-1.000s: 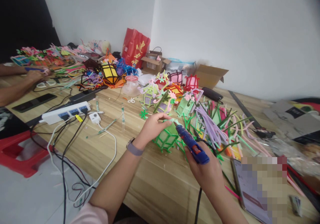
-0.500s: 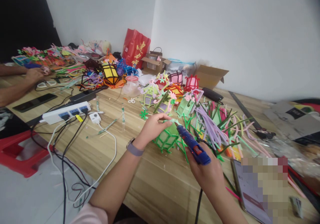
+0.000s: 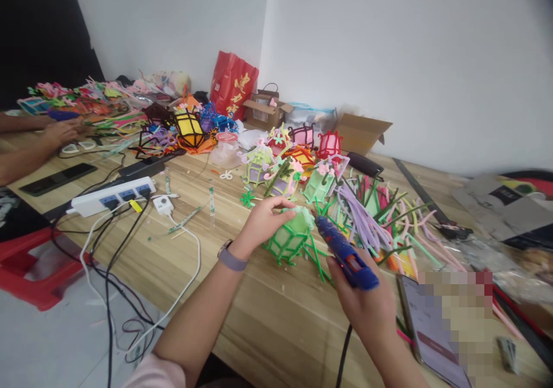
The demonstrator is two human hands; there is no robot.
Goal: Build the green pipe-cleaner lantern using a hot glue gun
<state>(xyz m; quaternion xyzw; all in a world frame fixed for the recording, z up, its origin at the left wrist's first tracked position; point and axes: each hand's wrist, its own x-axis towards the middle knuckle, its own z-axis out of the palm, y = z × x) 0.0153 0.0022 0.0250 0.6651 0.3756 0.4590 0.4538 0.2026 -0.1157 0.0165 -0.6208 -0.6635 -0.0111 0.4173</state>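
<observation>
A green lantern (image 3: pixel 290 239) with darker green pipe-cleaner ribs rests tilted on the table. My left hand (image 3: pixel 268 219) grips its upper left edge, thumb and fingers closed at the rim. Pale green trim (image 3: pixel 306 216) runs along the lantern's top. In my right hand (image 3: pixel 367 301) is a blue hot glue gun (image 3: pixel 345 251), my fingers wrapped round its handle. Its nozzle points up and left, a short gap from the trim. Loose green pipe cleaners (image 3: pixel 318 264) lie just right of the lantern. A green pipe-cleaner flower (image 3: pixel 247 198) lies beyond my left hand.
Finished lanterns (image 3: pixel 283 180) and a heap of lilac pipe cleaners (image 3: pixel 360 215) stand behind. A phone (image 3: pixel 427 324) lies at right. On the left are a power strip (image 3: pixel 114 195) with trailing cables and another person's hands (image 3: pixel 63 130). A black cord (image 3: pixel 344 353) hangs below my right hand.
The glue gun has drawn back to the right and slightly down, away from the lantern's top, uncovering the pale trim. My left hand keeps its hold on the lantern.
</observation>
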